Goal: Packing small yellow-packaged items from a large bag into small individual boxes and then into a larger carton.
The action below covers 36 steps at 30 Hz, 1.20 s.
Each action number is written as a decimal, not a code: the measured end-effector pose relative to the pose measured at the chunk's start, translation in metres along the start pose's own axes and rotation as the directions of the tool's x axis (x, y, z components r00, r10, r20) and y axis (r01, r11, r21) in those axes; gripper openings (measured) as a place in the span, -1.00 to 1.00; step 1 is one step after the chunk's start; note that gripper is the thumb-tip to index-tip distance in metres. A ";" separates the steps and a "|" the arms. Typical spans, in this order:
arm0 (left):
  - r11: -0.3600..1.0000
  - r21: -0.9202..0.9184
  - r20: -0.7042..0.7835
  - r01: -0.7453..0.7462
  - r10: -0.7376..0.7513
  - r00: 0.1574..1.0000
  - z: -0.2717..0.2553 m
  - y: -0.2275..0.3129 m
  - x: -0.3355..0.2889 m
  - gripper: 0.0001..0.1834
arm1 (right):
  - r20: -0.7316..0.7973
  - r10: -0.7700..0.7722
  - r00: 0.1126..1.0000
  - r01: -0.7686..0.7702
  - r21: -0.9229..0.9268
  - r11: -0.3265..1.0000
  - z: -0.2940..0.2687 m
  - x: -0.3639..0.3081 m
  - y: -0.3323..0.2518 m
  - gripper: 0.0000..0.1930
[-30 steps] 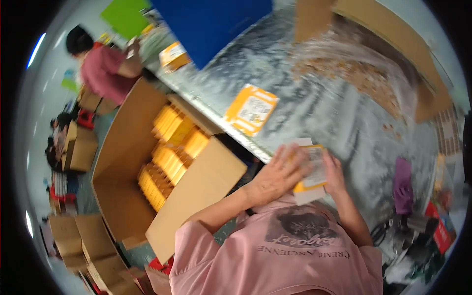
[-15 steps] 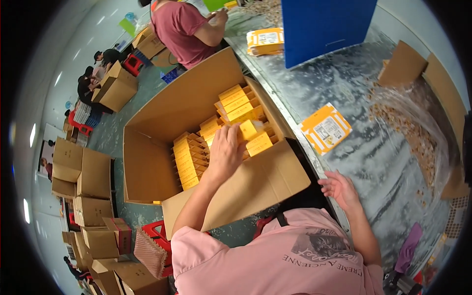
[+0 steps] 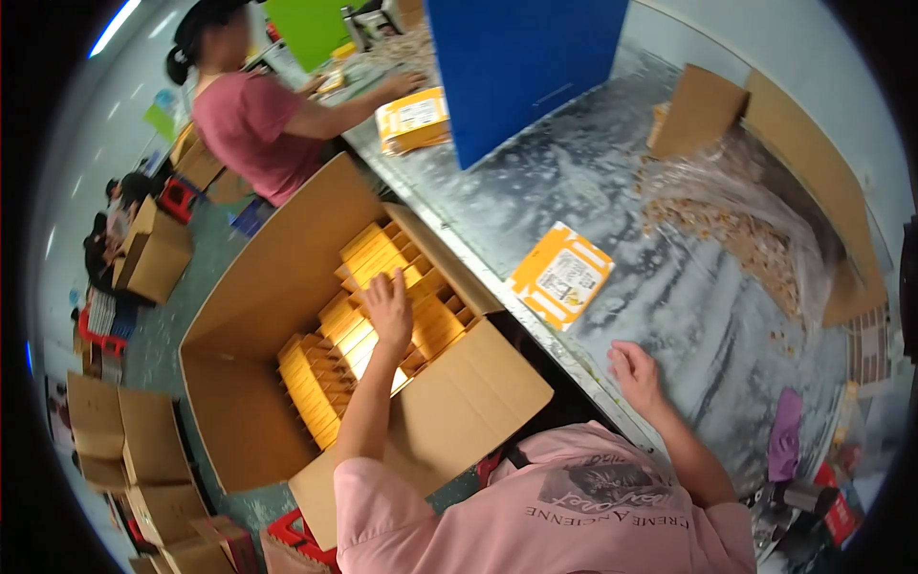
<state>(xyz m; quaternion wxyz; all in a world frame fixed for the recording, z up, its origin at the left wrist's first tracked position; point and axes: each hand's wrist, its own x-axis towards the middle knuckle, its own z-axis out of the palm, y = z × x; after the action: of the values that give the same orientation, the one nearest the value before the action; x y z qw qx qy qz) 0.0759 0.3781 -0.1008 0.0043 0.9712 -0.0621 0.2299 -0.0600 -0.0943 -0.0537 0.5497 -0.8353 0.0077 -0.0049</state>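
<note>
The yellow boxes (image 3: 304, 383) inside the carton (image 3: 273, 263) look light and crushable, best pinched by their edges, with the left hand (image 3: 387, 314) spread over it, the right hand (image 3: 639, 375) half-open beyond.

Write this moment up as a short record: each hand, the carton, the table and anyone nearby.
Left hand: fingers spread, over the yellow boxes; contact unclear
Right hand: fingers loosely curled, near the table's edge; no held item visible
Carton: open, yellow boxes standing in rows inside
Table: flat yellow-and-white package, upright blue panel, clear plastic with small brown pieces, purple cloth
Nearby: co-worker in a dark pink top, beyond the carton
</note>
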 end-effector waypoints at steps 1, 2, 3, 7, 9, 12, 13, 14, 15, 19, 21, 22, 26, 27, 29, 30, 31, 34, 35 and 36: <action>0.999 -0.033 0.040 0.029 -0.027 0.999 -0.004 0.005 0.002 -0.30 | -0.035 -0.179 0.983 0.168 -0.216 0.962 -0.005 0.006 0.008 -0.78; 0.999 -0.008 0.011 0.041 -0.041 0.999 -0.006 0.011 0.004 -0.32 | -0.060 -0.158 0.986 0.140 -0.227 0.964 -0.009 0.011 0.016 -0.78; 0.998 0.021 -0.022 0.062 -0.062 0.998 -0.016 0.020 0.011 -0.33 | -0.089 -0.160 0.983 0.136 -0.223 0.965 -0.012 0.020 0.023 -0.79; 0.911 -0.411 -0.128 -0.036 -0.018 0.992 -0.060 0.094 0.062 -0.42 | -0.073 0.268 0.961 -0.244 0.238 0.940 -0.009 0.058 0.005 -0.78; 0.891 -0.427 -0.160 -0.152 0.091 0.983 -0.058 0.138 0.079 -0.50 | -0.106 0.009 0.994 -0.015 -0.059 0.998 -0.002 0.080 -0.007 -0.74; 0.877 -0.478 0.132 -0.058 0.137 0.982 -0.031 0.194 0.092 -0.53 | 0.056 -0.316 0.947 0.306 -0.447 0.841 0.017 0.093 -0.027 -0.66; 0.866 -0.499 0.143 -0.034 0.120 0.982 -0.027 0.210 0.094 -0.58 | 0.167 -0.364 0.916 0.395 -0.532 0.749 0.021 0.094 -0.031 -0.62; 0.896 -0.444 0.207 -0.027 0.132 0.969 -0.024 0.220 0.099 -0.62 | 0.158 -0.360 0.919 0.387 -0.531 0.754 0.025 0.091 -0.030 -0.62; 0.921 -0.388 0.271 -0.026 0.141 0.952 -0.020 0.226 0.103 -0.65 | 0.171 -0.354 0.919 0.386 -0.562 0.731 0.029 0.086 -0.029 -0.60; 0.861 -0.470 0.420 0.193 0.027 0.907 -0.016 0.236 0.113 -0.73 | 0.220 -0.302 0.928 0.371 -0.455 0.810 0.005 0.074 -0.021 -0.57; 0.679 -0.715 0.325 0.167 0.113 0.939 -0.024 0.246 0.106 -0.76 | 0.177 -0.266 0.947 0.315 -0.379 0.870 -0.010 0.073 -0.019 -0.58; 0.654 -0.739 0.335 0.162 0.148 0.930 -0.049 0.259 0.105 -0.81 | -0.009 -0.322 0.947 0.294 -0.384 0.875 -0.022 0.072 -0.029 -0.62; 0.512 -0.859 0.179 -0.027 0.350 0.919 -0.113 0.294 0.093 -0.91 | -0.309 -0.363 0.879 0.263 -0.321 0.910 -0.069 0.062 -0.055 -0.75; 0.500 -0.865 0.176 -0.037 0.371 0.912 -0.123 0.298 0.090 -0.91 | -0.271 -0.253 0.929 0.206 -0.193 0.959 -0.082 0.056 -0.051 -0.79; 0.451 -0.836 -0.012 -0.313 0.554 0.832 -0.145 0.300 0.083 -0.92 | -0.024 0.009 1.000 -0.013 -0.172 0.985 -0.113 0.038 -0.052 -0.82; 0.440 -0.849 0.018 -0.291 0.575 0.818 -0.151 0.300 0.078 -0.92 | 0.157 0.058 0.986 -0.071 0.080 0.994 -0.124 0.026 -0.053 -0.82; 0.435 -0.852 0.021 -0.290 0.582 0.813 -0.152 0.302 0.070 -0.92 | 0.340 0.054 0.939 -0.168 0.316 0.934 -0.132 0.016 -0.056 -0.81; 0.335 -0.937 0.127 -0.096 0.586 0.800 -0.152 0.312 0.040 -0.88 | 0.437 0.214 0.874 -0.462 0.607 0.647 -0.134 -0.024 -0.053 -0.79; 0.334 -0.938 0.132 -0.094 0.594 0.793 -0.154 0.317 0.031 -0.88 | 0.458 0.237 0.857 -0.511 0.688 0.516 -0.134 -0.033 -0.048 -0.79; 0.325 -0.946 0.217 0.010 0.607 0.764 -0.161 0.324 0.023 -0.86 | 0.536 0.128 0.834 -0.538 0.739 0.407 -0.141 -0.043 -0.023 -0.75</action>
<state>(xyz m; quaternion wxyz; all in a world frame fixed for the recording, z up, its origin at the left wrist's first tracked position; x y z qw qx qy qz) -0.0149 0.0599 0.0471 0.4722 0.7918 -0.3643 -0.1318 -0.1048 -0.2144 0.0229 0.8716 -0.4017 0.0632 0.2739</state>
